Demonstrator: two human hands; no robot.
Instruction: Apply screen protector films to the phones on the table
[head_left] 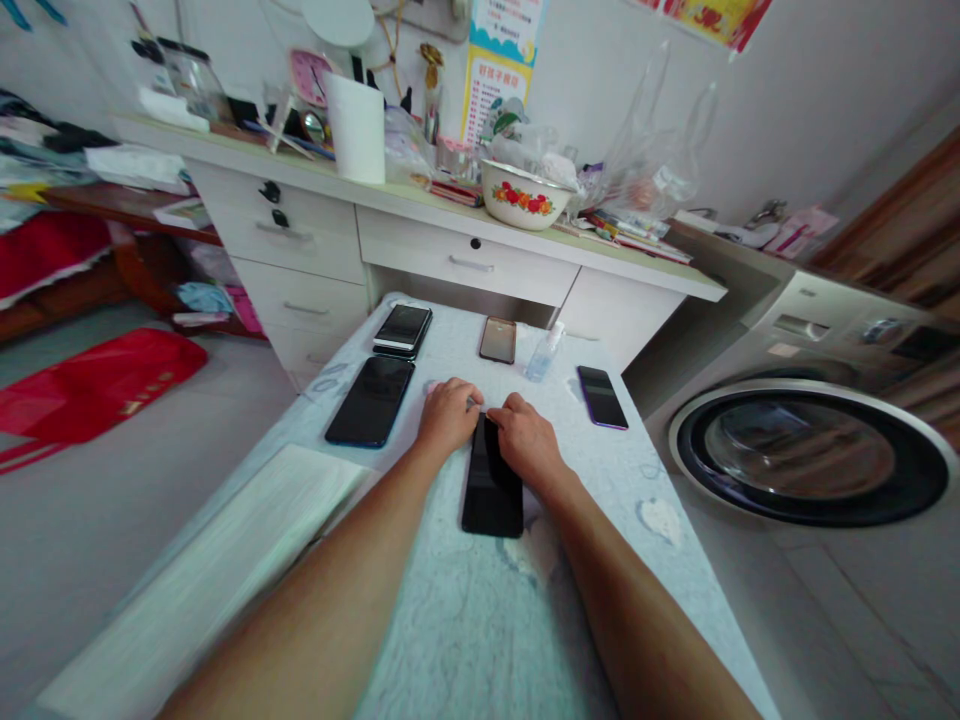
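Observation:
A black smartphone lies flat, screen up, on the cloth-covered table in front of me. My left hand is closed at its upper left corner, with the thumb and fingers pinched together. My right hand lies over the phone's upper right part, its fingers curled and pinched close to my left fingertips. Between the fingertips, at the top edge of the phone, shows something small and pale that I cannot make out. Beyond my hands stand a clear spray bottle and a brownish phone case.
To the left lie another dark phone and a small stack of phones; on the right is a purple-edged phone. A pale folded sheet covers the table's left edge. A washing machine stands at right, a cluttered white desk behind.

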